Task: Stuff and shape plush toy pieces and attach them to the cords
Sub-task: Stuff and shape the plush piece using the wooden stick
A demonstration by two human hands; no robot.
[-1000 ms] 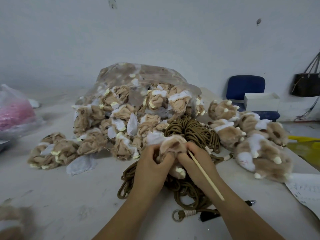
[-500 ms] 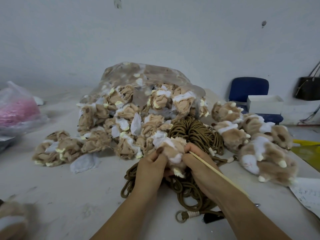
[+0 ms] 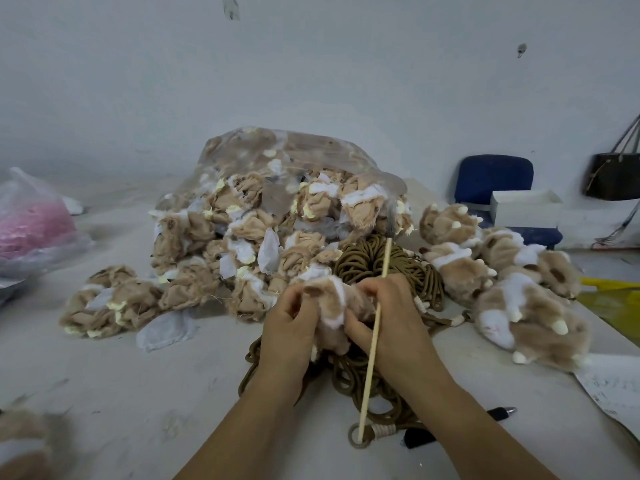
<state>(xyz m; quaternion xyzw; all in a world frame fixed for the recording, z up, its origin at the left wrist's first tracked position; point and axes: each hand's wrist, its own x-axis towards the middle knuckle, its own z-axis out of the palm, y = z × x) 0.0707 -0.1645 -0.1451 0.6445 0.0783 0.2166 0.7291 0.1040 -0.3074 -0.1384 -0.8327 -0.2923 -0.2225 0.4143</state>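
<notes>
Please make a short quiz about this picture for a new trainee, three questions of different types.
1. True or false: the left hand, gripping a plush piece, also holds the wooden stick.
2. The stuffed toys lie on which side of the brown cords? A left, B right, C on top.
3. Missing word: the flat unstuffed pieces spill from a clear plastic ____.
Key: 1 false, the right hand holds it; 2 B; 3 bag.

The plush piece is tan with a white patch and a brown spot. The cords are olive-brown; the stick pale wood. At right, stuffed toys tan and white, cream claws. Upper right, chair blue. Left edge, bag shows pink.
</notes>
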